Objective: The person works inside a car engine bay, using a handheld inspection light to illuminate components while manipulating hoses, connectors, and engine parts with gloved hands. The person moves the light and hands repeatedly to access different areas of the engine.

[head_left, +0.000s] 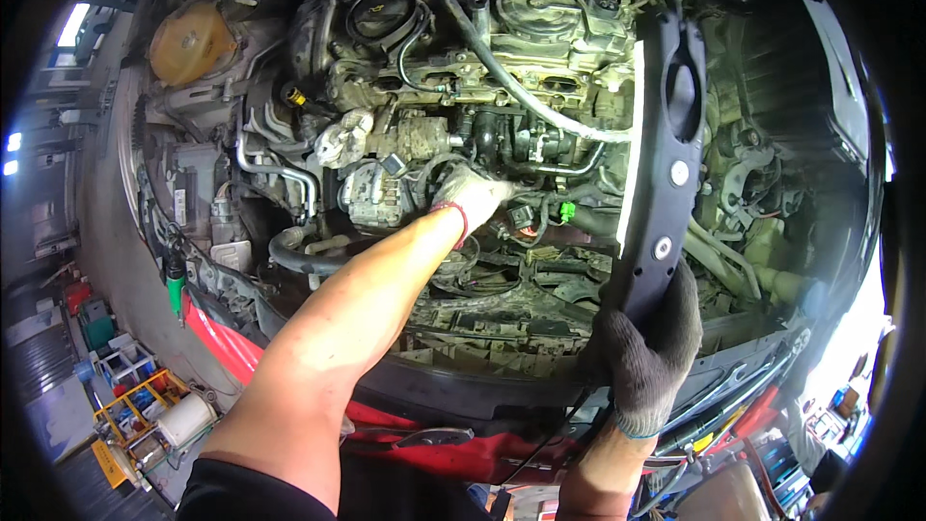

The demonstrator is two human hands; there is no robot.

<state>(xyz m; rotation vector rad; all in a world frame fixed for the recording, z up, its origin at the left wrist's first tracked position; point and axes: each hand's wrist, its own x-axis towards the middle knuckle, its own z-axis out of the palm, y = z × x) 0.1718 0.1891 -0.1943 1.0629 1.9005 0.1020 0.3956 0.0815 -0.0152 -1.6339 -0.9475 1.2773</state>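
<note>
My left hand [473, 199], in a whitish glove with a red cuff, reaches down among the hoses and wiring at the front of the engine. Its fingers look bunched together, and whatever they grip is hidden. Just right of it lie a dark electrical connector [521, 220] and a bright green clip [567, 212]. An alternator [374, 195] sits to its left. In a dark grey glove, my right hand [656, 352] is closed round the lower end of a long black work light [666, 183]. The lamp stands roughly upright in the picture, its lit white strip facing left over the engine.
A grey hose [492, 63] crosses the engine top. An orange-brown coolant tank [193, 44] sits at the far left. The red front bumper [434, 434] runs along the near edge. A green-handled tool [175, 282] hangs at left, above a yellow-framed cart [145, 405] on the floor.
</note>
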